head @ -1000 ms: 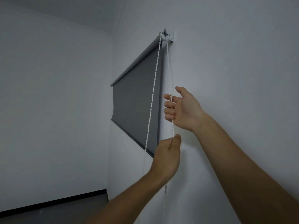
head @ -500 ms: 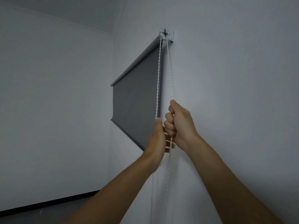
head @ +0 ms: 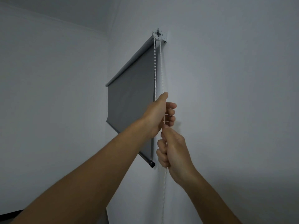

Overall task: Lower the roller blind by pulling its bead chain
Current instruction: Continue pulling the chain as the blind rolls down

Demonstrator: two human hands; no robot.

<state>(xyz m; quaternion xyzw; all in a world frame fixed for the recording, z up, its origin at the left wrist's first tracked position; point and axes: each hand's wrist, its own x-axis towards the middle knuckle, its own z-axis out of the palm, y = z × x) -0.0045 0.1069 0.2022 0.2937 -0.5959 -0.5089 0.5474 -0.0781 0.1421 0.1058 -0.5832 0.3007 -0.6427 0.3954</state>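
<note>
A grey roller blind (head: 131,101) hangs on the white wall, partly unrolled, its dark bottom bar (head: 151,164) ending near my right hand. A white bead chain (head: 155,68) drops in two strands from the clutch bracket (head: 158,35) at the blind's top right corner. My left hand (head: 159,115) is raised, its fingers curled around the chain with the thumb pointing up. My right hand (head: 173,151) sits just below it, fisted on the rear strand, which hangs slack beneath the fist.
The blind is mounted on the right-hand wall near a room corner (head: 107,62). A bare white wall fills the left side. A dark skirting strip (head: 9,215) shows at the bottom left.
My right hand has pulled down from beside the left hand to below it, holding the chain. My left hand has risen higher on the chain. The blind's bottom bar now hangs lower.
</note>
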